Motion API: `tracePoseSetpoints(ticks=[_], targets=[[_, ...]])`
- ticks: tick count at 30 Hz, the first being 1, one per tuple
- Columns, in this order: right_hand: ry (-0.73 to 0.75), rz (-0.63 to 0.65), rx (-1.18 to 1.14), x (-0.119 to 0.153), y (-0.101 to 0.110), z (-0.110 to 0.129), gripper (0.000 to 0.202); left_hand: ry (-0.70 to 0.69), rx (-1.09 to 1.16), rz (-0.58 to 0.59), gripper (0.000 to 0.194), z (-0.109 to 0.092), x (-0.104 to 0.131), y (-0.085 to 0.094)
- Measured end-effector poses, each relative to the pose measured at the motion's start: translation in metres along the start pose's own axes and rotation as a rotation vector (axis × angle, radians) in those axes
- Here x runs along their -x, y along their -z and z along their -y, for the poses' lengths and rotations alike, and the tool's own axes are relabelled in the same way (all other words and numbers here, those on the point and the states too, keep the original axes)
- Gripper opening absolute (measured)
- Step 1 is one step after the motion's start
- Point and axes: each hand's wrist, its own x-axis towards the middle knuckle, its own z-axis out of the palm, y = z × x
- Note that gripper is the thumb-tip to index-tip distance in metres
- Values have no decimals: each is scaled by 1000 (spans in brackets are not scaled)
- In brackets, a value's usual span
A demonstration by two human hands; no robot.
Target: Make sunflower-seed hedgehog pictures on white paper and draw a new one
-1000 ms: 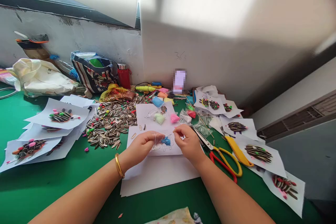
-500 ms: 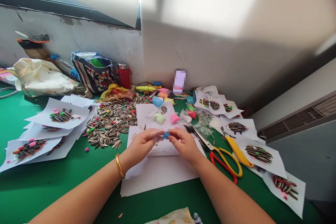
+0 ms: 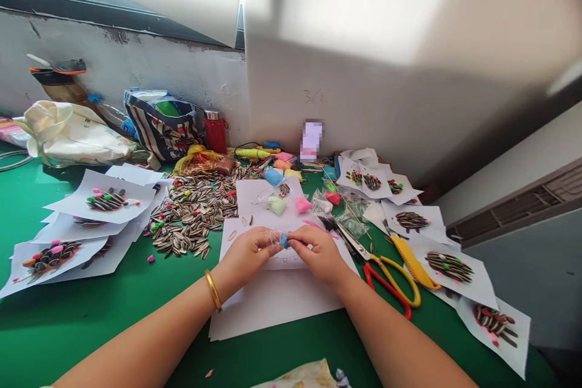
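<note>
Above the white paper sheets, both hands meet around a small blue lump in clear plastic wrap. My left hand wears a gold bangle on its wrist and pinches the plastic side of it. On the other side, the fingers of my right hand press together on the blue lump. Beneath the hands, part of a line drawing shows on the top sheet. Bagged lumps in pale green, pink and blue lie behind them.
Sunflower seeds are heaped at the left. Scissors with red and yellow handles lie beside a yellow tool at the right. Seed-decorated papers flank both sides. Bags and a red bottle stand by the wall.
Both hands have shifted slightly, with the wrapped blue lump now a little lower and further left. More of a pink stick shows beside my right hand.
</note>
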Motion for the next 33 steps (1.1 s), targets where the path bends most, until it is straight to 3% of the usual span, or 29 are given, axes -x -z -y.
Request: tracePoseSetpoints(ticks=[5,10,20,25,33], targets=[[-10,-116,13,0,2,2,16,18,-14,-61,24,-1,0,0],[-10,-141,-3,-1,3,5,16,27,4,-62,28,-1,0,0],[46,-11,-1,3,-5,10,12,-10,16,-72,18,0,2,-6],[15,-95,-19,4,-4,14,15,-24,82,-138,19,-1,3,-7],[-27,-194,-2,4,0,16,18,-7,143,-146,18,-9,1,-5]])
